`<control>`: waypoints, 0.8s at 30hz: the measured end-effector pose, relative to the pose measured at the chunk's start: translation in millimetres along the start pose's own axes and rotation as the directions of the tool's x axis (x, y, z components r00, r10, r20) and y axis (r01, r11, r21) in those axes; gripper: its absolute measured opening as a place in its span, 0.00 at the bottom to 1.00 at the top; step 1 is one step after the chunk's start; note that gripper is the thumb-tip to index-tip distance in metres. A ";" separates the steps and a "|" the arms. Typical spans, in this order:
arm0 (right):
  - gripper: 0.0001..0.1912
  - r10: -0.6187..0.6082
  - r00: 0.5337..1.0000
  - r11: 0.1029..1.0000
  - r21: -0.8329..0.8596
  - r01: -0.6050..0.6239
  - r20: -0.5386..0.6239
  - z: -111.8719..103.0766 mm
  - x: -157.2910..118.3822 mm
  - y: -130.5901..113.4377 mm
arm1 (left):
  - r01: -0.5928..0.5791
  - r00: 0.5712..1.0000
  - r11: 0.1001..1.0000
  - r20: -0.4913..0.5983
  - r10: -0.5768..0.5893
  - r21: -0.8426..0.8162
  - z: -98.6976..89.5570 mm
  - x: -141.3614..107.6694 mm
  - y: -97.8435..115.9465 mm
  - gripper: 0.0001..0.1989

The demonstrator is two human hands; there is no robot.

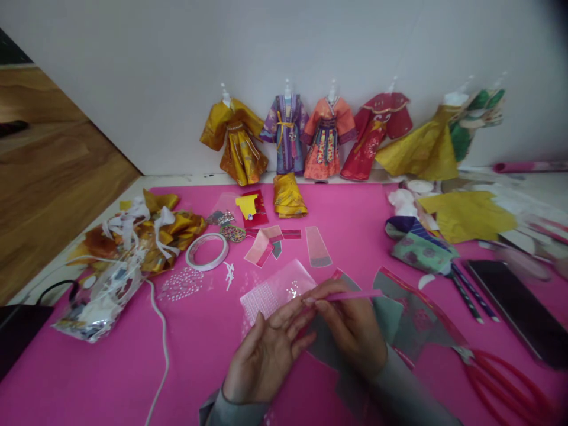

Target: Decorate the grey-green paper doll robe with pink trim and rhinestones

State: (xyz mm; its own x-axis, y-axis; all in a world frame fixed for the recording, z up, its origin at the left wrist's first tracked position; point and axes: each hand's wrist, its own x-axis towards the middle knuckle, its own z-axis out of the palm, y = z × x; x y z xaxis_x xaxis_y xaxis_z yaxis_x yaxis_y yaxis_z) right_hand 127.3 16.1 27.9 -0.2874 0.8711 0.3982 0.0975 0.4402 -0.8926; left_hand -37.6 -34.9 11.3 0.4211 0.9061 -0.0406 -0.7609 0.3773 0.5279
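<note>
My left hand (pixel 270 355) is turned palm up, its fingers stretched out and slightly apart. Pinched in my right hand (pixel 355 328) is a slim pink stick-like tool (pixel 350 295); its tip meets the fingertips of my left hand. Whether a tiny piece sits at that tip is too small to tell. Just beyond the fingers lies a clear sheet of white pearl stickers (pixel 261 300) with several loose beads (pixel 293 289) near it. Grey and pink cut fabric (pixel 419 316) spreads under and beside my right hand, partly hidden by it.
Red-handled scissors (pixel 501 378), a phone (pixel 517 307) and striped pencils (pixel 473 293) lie at right. A tape roll (pixel 207 252), gold fabric scraps (pixel 177 234) and a white cord (pixel 162 331) are at left. Miniature dresses, among them a purple robe (pixel 288 136), stand along the back wall.
</note>
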 end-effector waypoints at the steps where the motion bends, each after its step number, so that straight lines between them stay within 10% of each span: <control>1: 0.06 0.015 1.000 1.000 0.009 -0.015 -0.002 -0.2 -0.5 0.2 | -0.001 1.000 1.000 0.005 0.001 -0.003 -0.1 0.2 0.0 0.30; 11: 0.06 0.026 0.999 0.999 0.043 -0.025 -0.037 -1.4 0.6 -1.0 | -0.010 1.000 0.999 0.006 0.011 -0.037 0.4 -0.2 -0.2 0.30; 24: 0.11 -0.259 0.964 0.954 -0.173 0.245 -0.063 1.3 3.4 5.0 | 0.024 1.000 0.993 -0.014 -0.026 -0.117 1.7 0.7 -1.7 0.28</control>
State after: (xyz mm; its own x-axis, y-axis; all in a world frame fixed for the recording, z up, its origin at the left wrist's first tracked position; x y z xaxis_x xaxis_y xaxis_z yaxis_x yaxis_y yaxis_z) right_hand 125.5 20.9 24.5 -0.2421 0.7396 0.6280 0.1880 0.6707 -0.7175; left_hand -35.2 -35.2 11.8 0.4334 0.8988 -0.0660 -0.8033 0.4185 0.4238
